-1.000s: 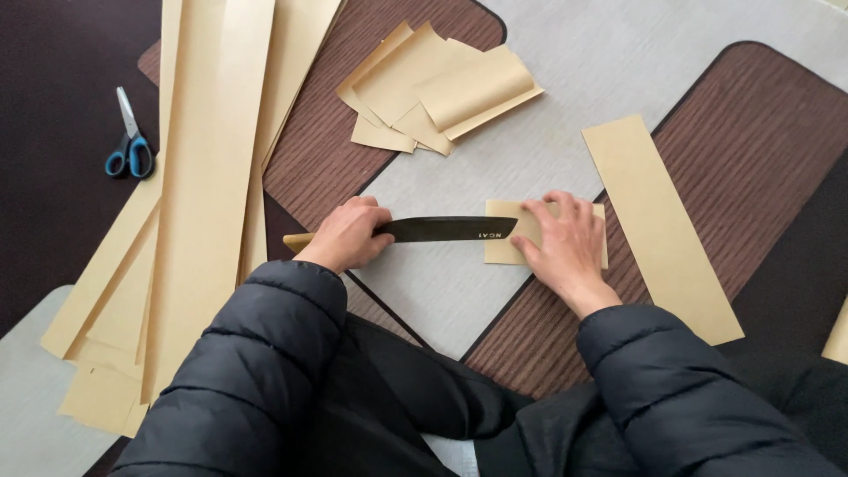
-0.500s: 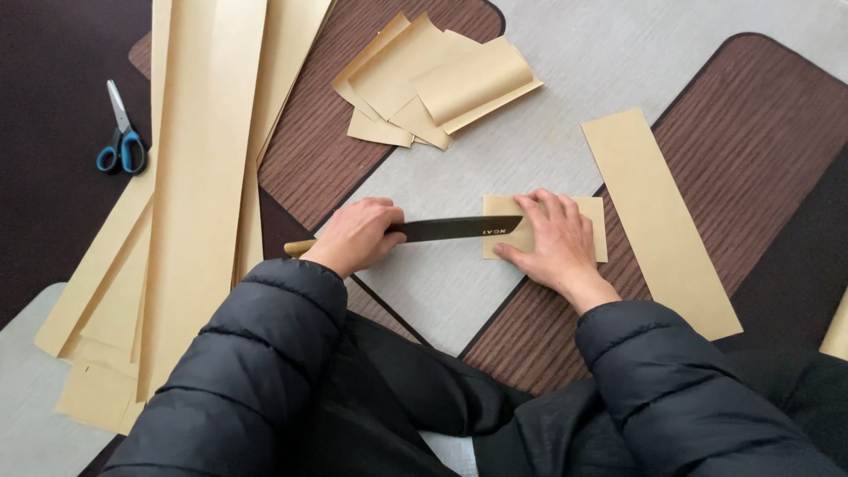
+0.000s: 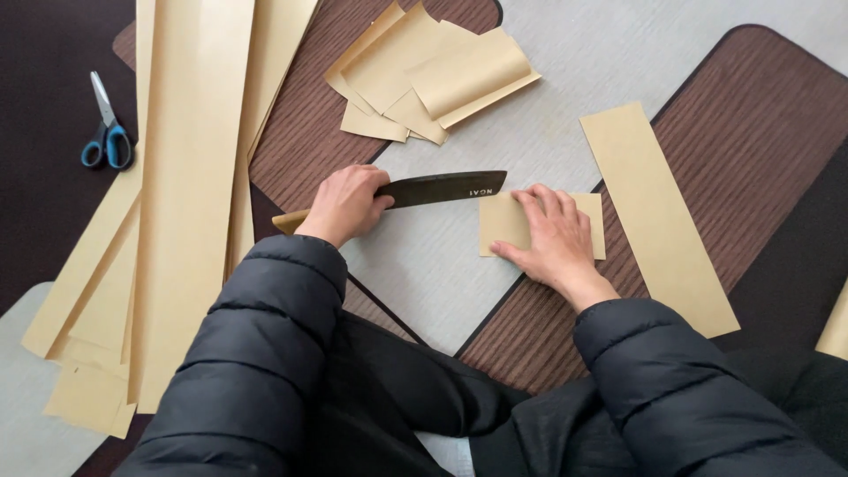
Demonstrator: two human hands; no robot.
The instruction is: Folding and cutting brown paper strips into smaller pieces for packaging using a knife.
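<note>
A: Head view. Position of left hand (image 3: 346,203)?

B: Left of centre, fingers curled shut around handle of dark knife (image 3: 415,189). Tan handle end protruding past the wrist toward the left. Blade laid flat, extended to the right, tip just beside the far left corner of small paper piece (image 3: 502,228).

A: Right hand (image 3: 549,237)?

B: Pressed flat on small paper piece, fingers spread and extended toward the far side. Nothing gripped; palm and fingers in contact with the sheet only. Sheet placed on light grey mat area (image 3: 565,97), right edge over brown ribbed mat (image 3: 751,132).

A: Surrounding items?

B: Long paper strip (image 3: 658,216) to the right of the right hand, angled, resting on brown ribbed mat, apart from small paper piece. Stack of cut paper squares (image 3: 431,75) on the far side, well apart from the knife, top sheet curled. Long paper sheets (image 3: 181,194) at left, laid lengthwise near to far, overlapping. Blue-handled scissors (image 3: 107,128) at far left, just beside the long sheets, blades closed. Both arms in black padded sleeves (image 3: 265,353).
</note>
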